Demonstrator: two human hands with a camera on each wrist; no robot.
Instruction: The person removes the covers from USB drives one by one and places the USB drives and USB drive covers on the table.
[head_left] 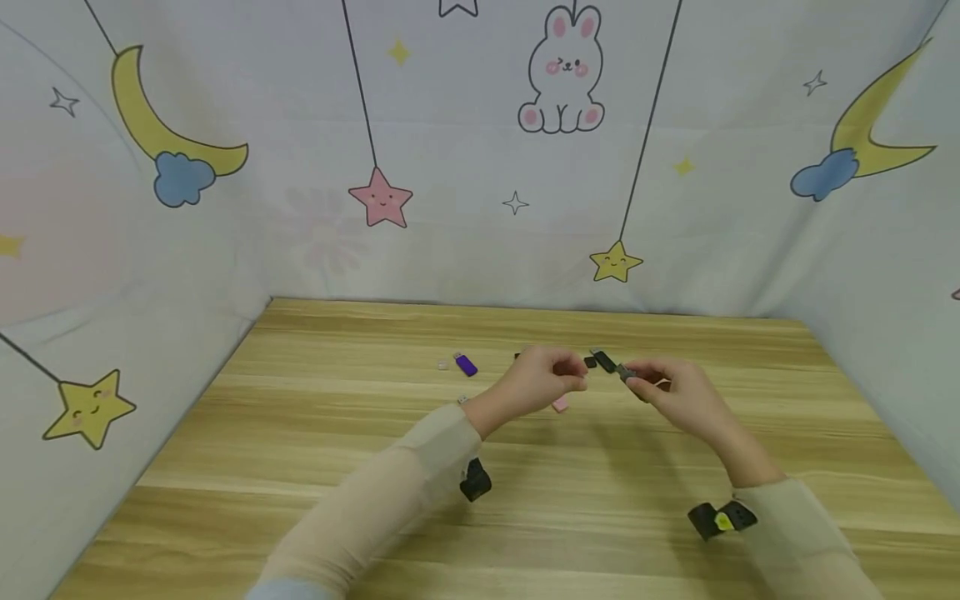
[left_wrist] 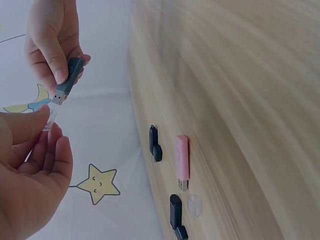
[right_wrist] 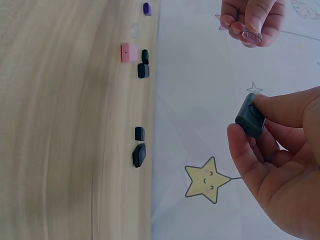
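Note:
My left hand (head_left: 534, 382) pinches a small clear cap (left_wrist: 50, 120) between thumb and fingers, above the table. In my right hand (head_left: 678, 396) is a dark teal USB stick (left_wrist: 71, 76), gripped by its body between thumb and fingers. Its metal plug (left_wrist: 59, 97) is bare and points toward the cap in the left wrist view. A gap separates the two hands in the head view. In the right wrist view the stick's rounded back end (right_wrist: 250, 121) faces the camera, and the clear cap shows in the other hand.
On the wooden table (head_left: 570, 517) lie a pink USB stick (left_wrist: 182, 157) with a clear cap (left_wrist: 194, 205), two black sticks with black caps, and a purple stick (head_left: 466, 364) beside another clear cap (head_left: 442, 365). A metal plug (head_left: 462, 400) peeks out behind my left wrist. Printed cloth (head_left: 480, 250) surrounds the table.

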